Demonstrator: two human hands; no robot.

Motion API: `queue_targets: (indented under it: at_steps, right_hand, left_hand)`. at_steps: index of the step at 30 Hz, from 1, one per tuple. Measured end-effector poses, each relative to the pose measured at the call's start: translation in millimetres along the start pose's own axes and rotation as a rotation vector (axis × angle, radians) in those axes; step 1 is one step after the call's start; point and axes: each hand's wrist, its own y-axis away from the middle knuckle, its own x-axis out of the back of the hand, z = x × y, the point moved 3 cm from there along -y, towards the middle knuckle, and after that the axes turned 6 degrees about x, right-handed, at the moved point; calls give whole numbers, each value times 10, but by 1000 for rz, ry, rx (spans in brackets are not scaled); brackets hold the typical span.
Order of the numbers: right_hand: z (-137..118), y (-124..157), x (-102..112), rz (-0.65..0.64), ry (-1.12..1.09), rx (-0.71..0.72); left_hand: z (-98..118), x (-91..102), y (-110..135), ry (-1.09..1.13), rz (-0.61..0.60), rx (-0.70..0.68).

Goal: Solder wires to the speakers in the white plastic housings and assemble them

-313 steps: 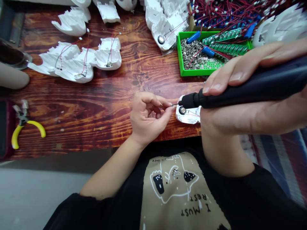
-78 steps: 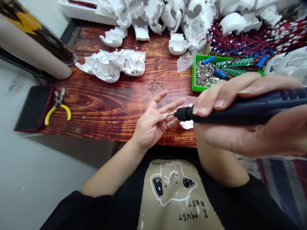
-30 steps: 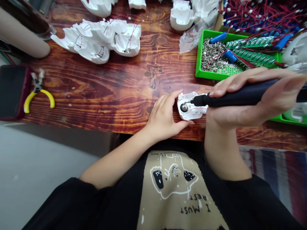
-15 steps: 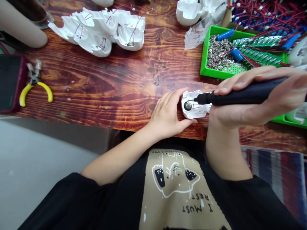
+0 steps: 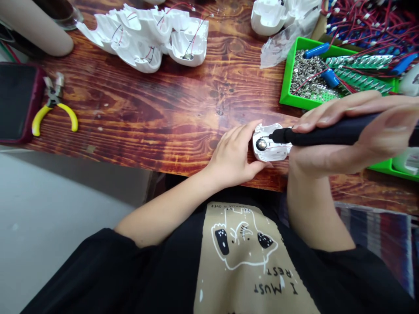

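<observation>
A white plastic housing half (image 5: 276, 153) lies on the wooden table near its front edge, with a round metal part (image 5: 261, 144) and thin wires inside. My left hand (image 5: 234, 152) grips the housing from its left side, thumb in front and fingers behind. A black electric screwdriver (image 5: 330, 131) lies in my right hand (image 5: 356, 126), thumb along one side and fingers along the other. Its thin tip points left and reaches into the housing beside the round part. My right hand covers the housing's right end.
A green tray (image 5: 296, 101) holds screws, blue cylinders and green boards. Behind it is a box of red wires (image 5: 369, 22). More white housings (image 5: 139, 54) stand at the back left. Yellow-handled pliers (image 5: 54, 104) and a phone (image 5: 18, 102) lie at the left of the table (image 5: 147, 122).
The whole view has shifted slightly, so everything appears a little farther right. Both hands, the screwdriver and the housing keep nearly the same position relative to each other.
</observation>
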Motion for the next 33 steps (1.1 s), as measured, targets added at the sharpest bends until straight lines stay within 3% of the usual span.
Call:
queue_targets:
  at_steps: [4,11,17,24,29,33]
  right_hand:
    - [107,-22,-58,-103,-51,69]
    - [170,-56,-94,-69,-79,33]
    - [158,-85,-81,-242,-170,-28]
    - [147,-53,-56,-292,-226,-25]
    - [-26,-224,34,-234,-127,-50]
    - [-149,-686,203,-42,-5,147]
  left_hand:
    - [-3,-1,7,-3,8,8]
    - [5,-16,46,-86,32,-57]
    - [14,1,53,-60,40,-80]
    - [19,41,31,-34,-4,-26]
    - [-5,82,42,4,-39,52]
    - [-29,374,85,77,-66,217]
